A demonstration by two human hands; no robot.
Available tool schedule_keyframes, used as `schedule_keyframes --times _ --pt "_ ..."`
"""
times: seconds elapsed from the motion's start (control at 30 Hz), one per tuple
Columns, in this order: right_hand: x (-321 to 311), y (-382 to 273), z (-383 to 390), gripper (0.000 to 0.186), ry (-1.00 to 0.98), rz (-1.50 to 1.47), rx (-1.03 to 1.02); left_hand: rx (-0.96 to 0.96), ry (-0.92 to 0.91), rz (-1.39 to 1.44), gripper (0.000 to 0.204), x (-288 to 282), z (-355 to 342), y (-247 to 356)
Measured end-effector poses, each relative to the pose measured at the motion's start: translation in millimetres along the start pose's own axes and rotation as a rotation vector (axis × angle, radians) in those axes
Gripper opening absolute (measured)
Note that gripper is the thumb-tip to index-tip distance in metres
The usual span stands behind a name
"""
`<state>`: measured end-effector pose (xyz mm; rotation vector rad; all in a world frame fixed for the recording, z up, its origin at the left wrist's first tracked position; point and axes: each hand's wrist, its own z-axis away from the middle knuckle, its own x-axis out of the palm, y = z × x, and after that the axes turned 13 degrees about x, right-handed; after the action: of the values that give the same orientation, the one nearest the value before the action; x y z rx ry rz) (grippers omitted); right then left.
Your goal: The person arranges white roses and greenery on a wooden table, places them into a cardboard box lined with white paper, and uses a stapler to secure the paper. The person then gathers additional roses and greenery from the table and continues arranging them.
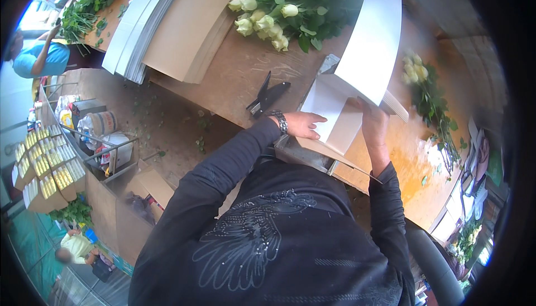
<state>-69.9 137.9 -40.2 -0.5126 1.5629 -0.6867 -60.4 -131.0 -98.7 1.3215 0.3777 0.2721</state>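
Observation:
My left hand (pixel 301 124), with a metal watch on the wrist, lies with fingers stretched out on a white inner face of folded cardboard (pixel 322 100). My right hand (pixel 375 122) grips the lower edge of a long white cardboard sheet (pixel 373 32) that rises away from me; its fingertips are partly hidden. Between both hands a brown cardboard flap (pixel 344 127) slants down. The cardboard sits in a metal-edged frame (pixel 301 154) at the near table edge. Left of it lies a black stapler (pixel 269 97), near my left hand.
White roses (pixel 262 22) with leafy stems lie at the back of the wooden table (pixel 223 77). More roses (pixel 416 71) lie on the right. Stacked cardboard sheets (pixel 187 27) stand at the back left. Two other people (pixel 43 58) are farther off on the left, near boxed goods (pixel 50 164).

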Motion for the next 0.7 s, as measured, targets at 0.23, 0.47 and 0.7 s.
schedule_keyframes --times 0.23,0.47,0.7 --pt "-5.4 -11.0 5.7 0.018 -0.046 -0.127 0.231 -0.016 -0.031 0.001 0.077 -1.2 -3.8 -1.6" --pt "-88.6 -39.2 -30.6 0.021 -0.138 0.016 0.393 -0.02 0.036 0.04 0.094 6.1 -9.1 -14.9" --pt "-86.1 -52.5 -59.1 0.036 -0.022 -0.906 0.371 -0.017 0.094 0.013 0.102 9.2 -14.2 -22.0"
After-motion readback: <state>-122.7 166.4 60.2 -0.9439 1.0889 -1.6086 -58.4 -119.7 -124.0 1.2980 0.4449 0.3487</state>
